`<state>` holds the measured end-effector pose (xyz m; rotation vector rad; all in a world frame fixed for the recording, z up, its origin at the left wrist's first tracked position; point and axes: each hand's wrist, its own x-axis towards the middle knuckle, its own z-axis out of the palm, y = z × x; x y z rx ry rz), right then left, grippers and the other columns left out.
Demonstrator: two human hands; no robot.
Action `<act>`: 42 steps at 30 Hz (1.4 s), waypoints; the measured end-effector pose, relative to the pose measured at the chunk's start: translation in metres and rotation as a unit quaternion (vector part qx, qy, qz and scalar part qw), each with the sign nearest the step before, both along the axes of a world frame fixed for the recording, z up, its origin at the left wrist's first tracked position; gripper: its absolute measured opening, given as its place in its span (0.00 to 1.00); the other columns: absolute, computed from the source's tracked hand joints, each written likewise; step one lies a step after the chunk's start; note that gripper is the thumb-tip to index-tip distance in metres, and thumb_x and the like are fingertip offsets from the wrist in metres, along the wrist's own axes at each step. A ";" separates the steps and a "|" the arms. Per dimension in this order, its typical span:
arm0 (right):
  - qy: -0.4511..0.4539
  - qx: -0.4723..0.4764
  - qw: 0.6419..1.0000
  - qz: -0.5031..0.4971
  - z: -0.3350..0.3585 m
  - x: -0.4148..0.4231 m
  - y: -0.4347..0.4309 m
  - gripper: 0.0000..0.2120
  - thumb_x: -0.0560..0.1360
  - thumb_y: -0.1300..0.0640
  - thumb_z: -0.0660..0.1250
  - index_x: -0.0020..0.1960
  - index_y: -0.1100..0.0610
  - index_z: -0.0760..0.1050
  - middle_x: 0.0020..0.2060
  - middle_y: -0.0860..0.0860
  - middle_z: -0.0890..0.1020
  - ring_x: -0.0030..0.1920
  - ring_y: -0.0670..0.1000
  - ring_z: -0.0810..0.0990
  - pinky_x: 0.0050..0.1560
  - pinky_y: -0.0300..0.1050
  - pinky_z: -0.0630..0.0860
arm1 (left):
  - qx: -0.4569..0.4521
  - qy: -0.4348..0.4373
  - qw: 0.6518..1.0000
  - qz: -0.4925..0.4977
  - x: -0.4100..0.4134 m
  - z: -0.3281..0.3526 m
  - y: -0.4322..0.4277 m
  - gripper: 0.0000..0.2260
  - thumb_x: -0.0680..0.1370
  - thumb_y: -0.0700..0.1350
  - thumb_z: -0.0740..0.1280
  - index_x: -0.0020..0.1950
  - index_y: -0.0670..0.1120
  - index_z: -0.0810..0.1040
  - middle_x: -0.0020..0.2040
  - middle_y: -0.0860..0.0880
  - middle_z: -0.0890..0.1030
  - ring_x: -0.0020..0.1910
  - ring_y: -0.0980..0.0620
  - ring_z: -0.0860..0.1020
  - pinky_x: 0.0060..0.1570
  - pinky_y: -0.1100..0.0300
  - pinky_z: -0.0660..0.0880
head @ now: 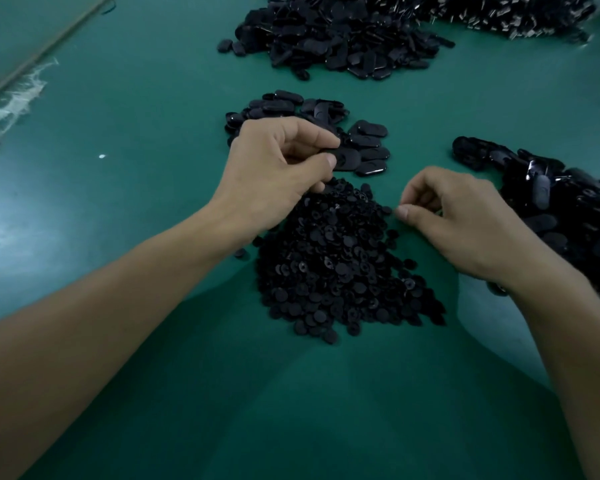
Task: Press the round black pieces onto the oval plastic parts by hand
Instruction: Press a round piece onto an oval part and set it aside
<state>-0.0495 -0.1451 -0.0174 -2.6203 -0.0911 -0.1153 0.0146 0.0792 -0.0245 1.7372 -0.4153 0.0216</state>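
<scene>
Green matting [136,133] covers the work surface and fills the view from the head camera.

Left hand [274,168]: the thumb and the curled fingers pinch one oval plastic part [347,157] by its near end. The part lies roughly flat and points to the right, raised above the far edge of the pile of round black pieces [336,265]. The back of the hand faces up and the wrist is bent slightly. The forearm runs in from the lower left corner.

Right hand [465,223]: the fingers are curled and the thumb tip meets the forefinger in a narrow pinch. It sits at the right edge of the round-piece pile, just beside a loose piece. Whether a piece is held between the tips cannot be told. The knuckles face up and the forearm enters from the lower right.

The round-piece pile lies between the two hands and spreads toward the viewer. A small heap of oval parts [368,147] sits just beyond the left hand. A glossy black heap [551,202] lies to the right of the right hand. A large heap of oval parts [333,36] lies well apart at the far edge. Beside it, at the top right, is a heap showing metal pins [499,12]. White fibrous debris [18,98] lies at the far left.
</scene>
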 end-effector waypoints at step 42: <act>-0.131 0.302 0.944 0.004 0.002 -0.005 0.034 0.10 0.75 0.63 0.73 0.45 0.48 0.80 0.36 0.46 0.86 0.37 0.47 0.86 0.39 0.39 0.79 | -0.003 0.003 0.998 -0.062 -0.018 0.002 -0.012 0.08 0.69 0.41 0.75 0.47 0.50 0.85 0.40 0.47 0.87 0.39 0.47 0.86 0.46 0.49 0.84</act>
